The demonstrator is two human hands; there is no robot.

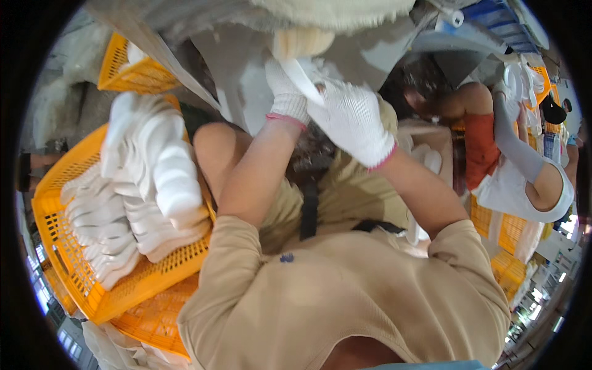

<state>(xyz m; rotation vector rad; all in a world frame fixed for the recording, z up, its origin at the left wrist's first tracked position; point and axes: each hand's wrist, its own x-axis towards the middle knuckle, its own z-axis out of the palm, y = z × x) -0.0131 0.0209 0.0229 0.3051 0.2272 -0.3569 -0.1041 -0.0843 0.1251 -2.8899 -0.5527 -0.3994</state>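
A white, slim, curved piece like a shoe sole (301, 79) is held edge-on between my two gloved hands, its far end against a cream, rounded wheel or pad (303, 43). My right hand (353, 117), in a white knitted glove with a pink cuff, is closed on the near end. Beside it my left hand (286, 92), gloved alike, is closed around the other side, its fingers partly hidden behind the piece. To my left, an orange plastic crate (102, 306) holds several stacked white sole-shaped pieces (98, 213).
Fuzzy, dust-coated material (345, 13) hangs over the grey housing (243, 68) around the wheel. Another orange crate (139, 75) stands at the far left. On my right, a pale bin (439, 139) holds white pieces, and a co-worker in a white top (524, 191) sits beyond it.
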